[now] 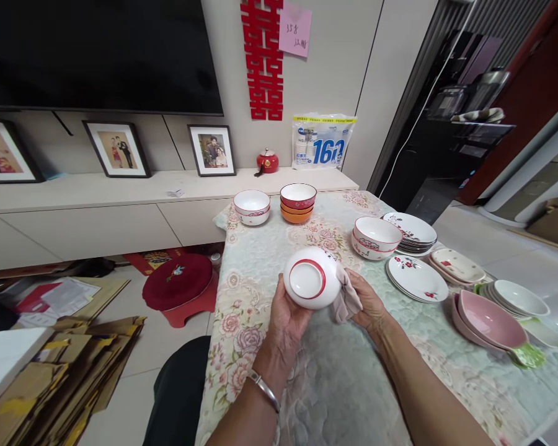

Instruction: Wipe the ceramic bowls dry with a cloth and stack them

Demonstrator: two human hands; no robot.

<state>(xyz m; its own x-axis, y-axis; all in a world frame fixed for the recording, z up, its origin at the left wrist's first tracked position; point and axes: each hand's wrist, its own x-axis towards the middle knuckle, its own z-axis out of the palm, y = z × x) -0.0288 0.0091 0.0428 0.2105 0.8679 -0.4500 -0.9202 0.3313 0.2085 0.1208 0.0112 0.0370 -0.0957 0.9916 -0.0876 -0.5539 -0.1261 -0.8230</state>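
Note:
A white bowl with a red foot ring is held up over the table, tilted so that its underside faces me. My left hand grips it from below on the left, a silver bangle on that wrist. On the other side, my right hand is closed on a pale pink cloth, which presses against the bowl's right edge. Beyond the bowl stand a pair of stacked white bowls and a stack of red and orange bowls. Another pair of white patterned bowls sits to the right.
Along the right lie flowered plates, a taller plate stack, square dishes, pink bowls and small white bowls. A floral cloth covers the table. A red stool and flattened cardboard are at left.

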